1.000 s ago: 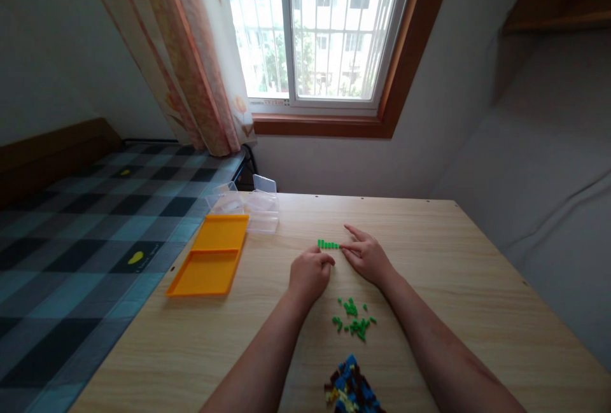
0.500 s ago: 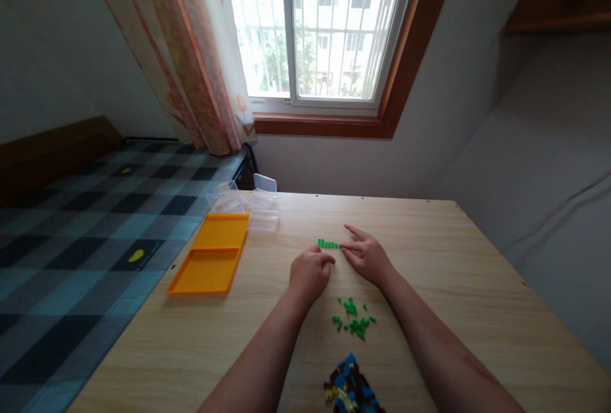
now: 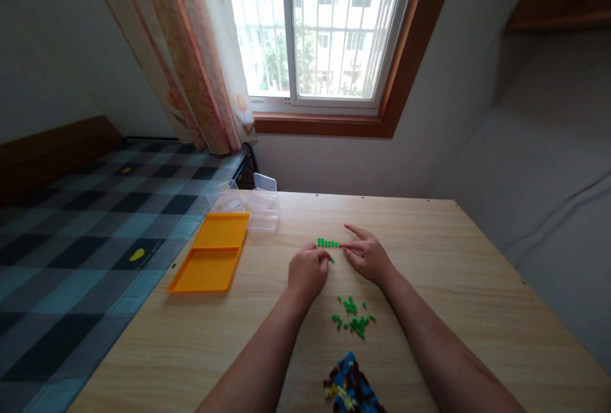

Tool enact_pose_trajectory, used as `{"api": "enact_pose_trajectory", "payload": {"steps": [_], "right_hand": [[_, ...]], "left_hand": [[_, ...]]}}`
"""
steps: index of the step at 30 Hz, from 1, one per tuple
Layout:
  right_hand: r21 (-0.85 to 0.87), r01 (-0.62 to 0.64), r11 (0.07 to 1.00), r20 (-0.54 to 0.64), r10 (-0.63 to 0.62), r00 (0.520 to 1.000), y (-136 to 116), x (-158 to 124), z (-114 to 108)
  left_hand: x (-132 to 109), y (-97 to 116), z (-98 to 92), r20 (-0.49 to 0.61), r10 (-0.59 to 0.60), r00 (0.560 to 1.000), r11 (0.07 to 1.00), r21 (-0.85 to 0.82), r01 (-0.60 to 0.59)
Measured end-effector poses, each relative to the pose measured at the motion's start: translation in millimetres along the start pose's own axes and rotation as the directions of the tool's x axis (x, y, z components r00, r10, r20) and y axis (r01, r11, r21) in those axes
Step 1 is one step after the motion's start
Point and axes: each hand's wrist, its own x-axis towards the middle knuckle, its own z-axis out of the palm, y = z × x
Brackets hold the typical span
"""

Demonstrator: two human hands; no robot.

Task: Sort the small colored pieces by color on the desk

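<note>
A short row of small green bricks [image 3: 328, 243] lies on the wooden table [image 3: 429, 260]. My right hand [image 3: 366, 254] rests beside the row, its fingertips touching the row's right end, fingers partly stretched. My left hand [image 3: 308, 271] is curled just below the row and pinches one small green brick [image 3: 332, 260] at its fingertips. Closer to me lies a loose scatter of green bricks [image 3: 354, 319]. A heap of blue, brown and yellow bricks [image 3: 351, 391] sits at the near edge of the view.
An orange two-part tray [image 3: 212, 252] lies at the table's left, with clear plastic boxes [image 3: 252, 204] behind it. A bed with a checked cover [image 3: 86, 228] borders the table's left side. A window and curtain are behind.
My left hand has shifted slightly, and a green brick now shows at its fingertips. My right hand stays at the row's end.
</note>
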Motion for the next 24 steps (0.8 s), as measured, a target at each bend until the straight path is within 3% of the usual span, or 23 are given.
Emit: {"api": "enact_pose_trajectory", "payload": {"steps": [4,12,24], "right_hand": [[-0.035,0.060,0.998,0.031,-0.059,0.998,-6,-1,-4],[0.023,0.130,0.991,0.137,-0.132,0.982,-13,-2,-3],[-0.117,-0.070,0.991,-0.006,0.069,0.998,11,-1,-1]], "left_hand": [[0,1,-2.4,-0.003,-0.064,0.998,0.995,0.074,0.064],[0,1,-4.0,0.086,-0.011,0.996,0.998,0.067,0.005],[-1,0,-2.4,0.061,-0.020,0.998,0.998,0.061,0.016]]}}
